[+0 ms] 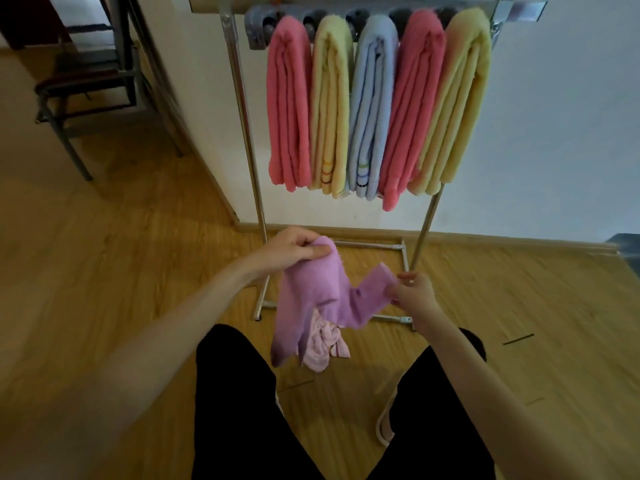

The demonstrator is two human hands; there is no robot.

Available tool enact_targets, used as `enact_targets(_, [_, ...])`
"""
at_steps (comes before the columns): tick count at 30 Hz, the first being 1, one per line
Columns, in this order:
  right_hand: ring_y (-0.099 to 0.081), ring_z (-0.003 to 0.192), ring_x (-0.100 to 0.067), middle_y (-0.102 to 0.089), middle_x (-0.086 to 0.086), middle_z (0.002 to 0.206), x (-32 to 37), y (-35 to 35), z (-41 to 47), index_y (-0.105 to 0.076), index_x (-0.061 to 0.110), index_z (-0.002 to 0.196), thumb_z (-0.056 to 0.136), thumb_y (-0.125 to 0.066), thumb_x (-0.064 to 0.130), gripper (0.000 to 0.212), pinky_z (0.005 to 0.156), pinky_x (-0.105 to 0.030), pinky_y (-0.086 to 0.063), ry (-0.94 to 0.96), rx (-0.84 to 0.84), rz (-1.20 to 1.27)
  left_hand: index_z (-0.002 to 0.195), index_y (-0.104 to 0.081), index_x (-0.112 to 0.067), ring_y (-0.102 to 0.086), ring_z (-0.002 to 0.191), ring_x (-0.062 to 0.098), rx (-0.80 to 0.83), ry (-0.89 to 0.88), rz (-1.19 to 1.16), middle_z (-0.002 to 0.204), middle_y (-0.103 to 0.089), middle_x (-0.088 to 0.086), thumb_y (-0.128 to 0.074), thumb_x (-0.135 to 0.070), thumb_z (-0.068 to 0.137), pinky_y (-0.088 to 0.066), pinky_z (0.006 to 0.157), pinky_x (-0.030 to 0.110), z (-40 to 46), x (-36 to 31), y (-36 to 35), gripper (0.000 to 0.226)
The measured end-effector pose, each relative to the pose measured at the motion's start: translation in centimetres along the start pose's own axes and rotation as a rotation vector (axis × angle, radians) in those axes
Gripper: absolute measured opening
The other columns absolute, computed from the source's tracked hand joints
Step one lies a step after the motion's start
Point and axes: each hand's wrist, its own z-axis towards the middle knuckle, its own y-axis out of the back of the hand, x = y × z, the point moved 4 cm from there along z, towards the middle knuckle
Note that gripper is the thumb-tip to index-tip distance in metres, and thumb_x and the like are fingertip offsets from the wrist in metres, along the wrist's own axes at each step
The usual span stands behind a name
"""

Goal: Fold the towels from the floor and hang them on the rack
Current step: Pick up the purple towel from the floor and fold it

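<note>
Both hands pinch a fuzzy purple towel (311, 299) below the metal rack (242, 98): left hand (294, 249) and right hand (412, 292) each on a corner. Five folded terry towels (377, 105) drape over its bar.

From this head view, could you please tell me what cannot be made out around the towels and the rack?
- Rack: its top bar is cut off by the upper edge and covered by the five hung towels.
- Pale pink towel on the floor: mostly hidden behind the purple towel.
- Purple towel's corners: covered by the left hand and right hand.
- Chair: blurred.
</note>
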Motion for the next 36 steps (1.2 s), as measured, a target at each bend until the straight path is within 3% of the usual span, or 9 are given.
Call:
enact_targets(4, [-0.056, 0.1, -0.028, -0.053, -0.018, 0.114, -1.2, -2.0, -0.8, -0.033, 0.001, 0.132, 0.081, -0.067, 0.0, 0.061, 0.073, -0.032, -0.051, 0.032, 0.314, -0.447, 0.097, -0.069, 0.003, -0.059, 0.081, 0.013, 0.25, -0.007, 0.131, 0.088, -0.063, 0.009, -0.06, -0.022, 0.092, -0.045, 0.071, 0.024, -1.2, -3.4, 0.9, 0.027])
enact_targets(7, [-0.053, 0.114, -0.032, -0.053, -0.02, 0.126, 1.1, -2.9, -1.6, -0.04, 0.0, 0.132, 0.092, -0.055, 0.008, 0.043, 0.093, -0.04, -0.046, 0.295, 0.325, -0.779, 0.102, -0.071, -0.003, -0.063, 0.086, 0.01, 0.337, -0.032, 0.139, 0.095, -0.069, 0.006, -0.059, -0.017, 0.093, -0.049, 0.074, 0.02, -1.8, -5.1, 1.1, 0.021])
enact_targets(9, [-0.057, 0.112, -0.033, -0.061, -0.018, 0.117, 3.8, -3.3, -2.8, -0.051, 0.0, 0.124, 0.096, -0.046, 0.002, 0.029, 0.093, -0.039, -0.045, 0.464, 0.293, -0.426, 0.104, -0.072, -0.006, -0.065, 0.09, 0.012, 0.365, -0.05, 0.15, 0.1, -0.071, 0.007, -0.06, -0.017, 0.093, -0.05, 0.077, 0.022, -1.9, -5.7, 1.2, 0.02])
enact_targets(12, [-0.061, 0.11, -0.023, -0.066, -0.011, 0.112, 7.1, -4.2, -4.8, -0.062, 0.001, 0.115, 0.085, -0.043, -0.006, 0.035, 0.096, -0.033, -0.047, 0.433, 0.538, 0.177, 0.103, -0.073, -0.011, -0.065, 0.09, 0.012, 0.386, -0.053, 0.184, 0.101, -0.071, 0.006, -0.06, -0.02, 0.093, -0.05, 0.078, 0.023, -1.8, -5.9, 1.1, 0.019])
enact_targets(16, [-0.058, 0.098, -0.026, -0.063, -0.018, 0.101, 8.4, -5.2, -6.1, -0.061, -0.009, 0.106, 0.078, -0.048, 0.006, 0.034, 0.092, -0.039, -0.045, 0.429, 0.837, 0.222, 0.1, -0.073, -0.013, -0.063, 0.083, 0.008, 0.362, -0.049, 0.187, 0.092, -0.071, 0.0, -0.06, -0.02, 0.092, -0.049, 0.073, 0.021, -1.6, -5.8, 1.3, 0.017])
enact_targets(20, [-0.057, 0.08, -0.021, -0.062, -0.012, 0.084, 8.7, -4.6, -6.0, -0.062, -0.008, 0.088, 0.082, -0.068, 0.025, 0.034, 0.072, -0.033, -0.044, 0.498, 0.792, 0.062, 0.098, -0.073, -0.011, -0.062, 0.075, 0.008, 0.34, -0.008, 0.15, 0.084, -0.069, 0.0, -0.06, -0.021, 0.091, -0.047, 0.064, 0.018, -1.7, -5.1, 1.6, 0.018])
enact_targets(26, [-0.059, 0.085, -0.018, -0.062, -0.013, 0.09, 9.8, -2.6, -5.5, -0.061, -0.008, 0.097, 0.085, -0.066, 0.019, 0.031, 0.073, -0.027, -0.047, 0.516, 0.749, 0.068, 0.073, -0.072, -0.018, -0.056, 0.059, 0.004, 0.228, 0.008, 0.105, 0.062, -0.06, -0.01, -0.066, -0.038, 0.078, -0.039, 0.052, 0.016, -1.5, -3.6, 1.8, 0.022])
enact_targets(32, [-0.055, 0.08, -0.022, -0.057, -0.012, 0.083, 9.5, 0.4, -2.3, -0.058, -0.007, 0.093, 0.087, -0.061, 0.012, 0.02, 0.072, -0.031, -0.044, 0.407, 0.51, 0.215, 0.101, -0.071, -0.009, -0.065, 0.08, 0.01, 0.151, 0.063, 0.099, 0.085, -0.069, -0.002, -0.068, -0.027, 0.083, -0.048, 0.068, 0.018, -1.6, -1.2, 4.7, 0.026])
enact_targets(36, [-0.051, 0.073, -0.017, -0.055, -0.01, 0.077, 11.1, 0.1, -0.2, -0.06, -0.001, 0.087, 0.089, -0.065, 0.019, 0.02, 0.065, -0.027, -0.041, 0.526, 0.321, -0.073, 0.113, -0.056, -0.023, -0.061, 0.077, 0.014, 0.093, 0.02, 0.045, 0.074, -0.058, 0.011, -0.061, -0.017, 0.091, -0.048, 0.07, 0.016, -1.0, -1.9, 7.7, 0.023])
